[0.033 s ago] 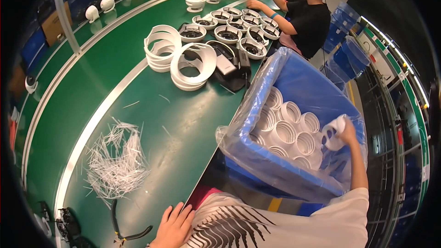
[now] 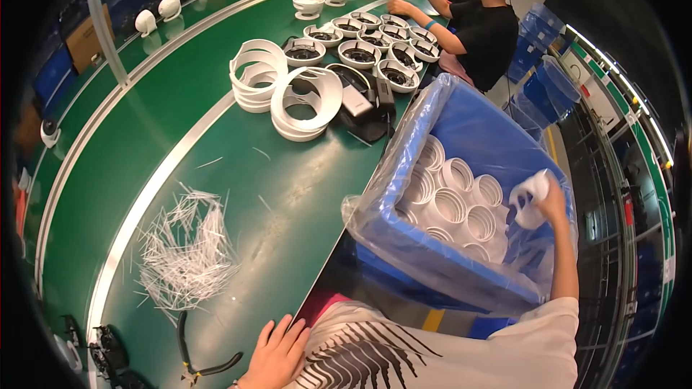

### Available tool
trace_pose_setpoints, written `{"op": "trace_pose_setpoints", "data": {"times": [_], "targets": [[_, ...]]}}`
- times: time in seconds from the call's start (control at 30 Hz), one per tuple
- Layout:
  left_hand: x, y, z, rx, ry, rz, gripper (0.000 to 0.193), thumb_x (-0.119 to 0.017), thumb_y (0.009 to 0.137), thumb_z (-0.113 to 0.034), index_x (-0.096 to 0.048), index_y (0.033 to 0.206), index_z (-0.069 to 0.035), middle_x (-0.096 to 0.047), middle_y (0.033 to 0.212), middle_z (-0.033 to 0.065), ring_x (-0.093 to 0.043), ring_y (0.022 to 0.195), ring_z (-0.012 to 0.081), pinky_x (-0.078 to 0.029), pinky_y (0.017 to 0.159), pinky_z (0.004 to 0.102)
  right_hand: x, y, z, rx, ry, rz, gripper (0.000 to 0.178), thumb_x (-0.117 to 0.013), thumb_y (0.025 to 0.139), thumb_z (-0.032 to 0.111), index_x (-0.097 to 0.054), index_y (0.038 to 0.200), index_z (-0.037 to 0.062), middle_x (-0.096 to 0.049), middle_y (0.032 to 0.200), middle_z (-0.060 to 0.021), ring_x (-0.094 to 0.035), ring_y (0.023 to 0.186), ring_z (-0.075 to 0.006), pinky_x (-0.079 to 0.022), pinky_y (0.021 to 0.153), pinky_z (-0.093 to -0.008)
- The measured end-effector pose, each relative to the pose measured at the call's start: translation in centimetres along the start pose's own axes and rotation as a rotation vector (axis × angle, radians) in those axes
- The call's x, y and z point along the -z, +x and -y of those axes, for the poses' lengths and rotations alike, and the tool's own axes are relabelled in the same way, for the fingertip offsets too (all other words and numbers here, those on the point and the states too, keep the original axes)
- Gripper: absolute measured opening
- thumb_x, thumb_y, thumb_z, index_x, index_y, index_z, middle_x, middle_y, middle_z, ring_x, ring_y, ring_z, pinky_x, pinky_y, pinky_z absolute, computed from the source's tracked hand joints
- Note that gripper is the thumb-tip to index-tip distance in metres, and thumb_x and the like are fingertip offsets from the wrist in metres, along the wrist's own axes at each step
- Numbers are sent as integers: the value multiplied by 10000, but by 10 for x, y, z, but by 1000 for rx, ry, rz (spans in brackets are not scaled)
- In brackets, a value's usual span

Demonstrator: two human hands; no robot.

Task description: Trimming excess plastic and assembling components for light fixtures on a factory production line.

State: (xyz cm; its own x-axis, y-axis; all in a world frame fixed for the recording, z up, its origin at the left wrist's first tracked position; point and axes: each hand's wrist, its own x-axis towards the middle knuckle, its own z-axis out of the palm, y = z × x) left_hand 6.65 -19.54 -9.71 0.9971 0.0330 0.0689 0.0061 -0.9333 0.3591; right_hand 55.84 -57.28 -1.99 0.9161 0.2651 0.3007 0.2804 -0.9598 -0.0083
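Observation:
My right hand (image 2: 553,203) is closed on a white plastic ring (image 2: 530,198) with cutouts in its wall, held over the right side of a blue bin (image 2: 490,119). Clear plastic film lines that bin, and several white ribbed rings (image 2: 479,223) stand packed inside it. At the table's near edge my left hand (image 2: 277,351) lies flat, fingers stretched out and holding nothing. Left of it are pliers (image 2: 186,349) with dark handles. Beyond the pliers spreads a heap of thin white strips (image 2: 187,266), probably cable ties.
Two stacks of white cutout rings (image 2: 306,104) stand on the green table (image 2: 245,245). Beside them lies a dark device with a pale box (image 2: 356,101). Several white round housings (image 2: 358,54) with black insides sit farther back. A co-worker (image 2: 483,29) in black works at the far right.
My right hand has risen slightly and shifted a little right with the white ring. The left hand stays flat on the table; the view has shifted slightly.

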Motion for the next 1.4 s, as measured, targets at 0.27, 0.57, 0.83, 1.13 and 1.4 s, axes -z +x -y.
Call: {"op": "trace_pose_setpoints", "data": {"times": [0.27,0.57,0.83,1.13,1.4], "targets": [[-6,-11,12,-35,-63,-30,519,-592,682,-163,-446,1156,-11,-445,1182,129,-363,1156,304,-274,955,444,92,-118,249,185,1610,-348,425,-536,787,55,-350,1157,-44,-507,750,-68,-532,725,-149,-434,734,-300],[-9,-17,13,-75,-72,-37,526,-605,670,-164,-449,1151,-18,-444,1184,129,-349,1164,320,-276,952,462,-36,-163,424,-658,2540,902,230,-554,750,36,-468,961,5,-467,620,-27,-482,636,-172,-415,733,-327],[-10,-18,14,-96,-66,-55,477,-605,672,-162,-482,1109,-14,-465,1141,121,-359,1157,317,-283,943,459,-86,-125,423,-743,2523,372,295,-535,770,40,-416,1040,54,-541,860,-86,-532,841,-245,-434,819,-416],[-13,-16,20,-95,-118,-92,411,-596,686,-156,-514,1059,-4,-492,1106,128,-375,1143,319,-301,933,455,-35,-143,406,-761,2394,940,421,-492,783,72,-329,1149,-55,-342,1224,-205,-304,1184,-319,-233,997,-490],[-12,-16,18,-98,-141,-96,402,-596,687,-149,-516,1052,-1,-493,1106,127,-378,1140,325,-303,933,459,-56,-143,414,-722,2642,585,461,-457,685,-148,-261,1100,-185,-382,1115,-254,-362,1128,-359,-242,1039,-415]]}}
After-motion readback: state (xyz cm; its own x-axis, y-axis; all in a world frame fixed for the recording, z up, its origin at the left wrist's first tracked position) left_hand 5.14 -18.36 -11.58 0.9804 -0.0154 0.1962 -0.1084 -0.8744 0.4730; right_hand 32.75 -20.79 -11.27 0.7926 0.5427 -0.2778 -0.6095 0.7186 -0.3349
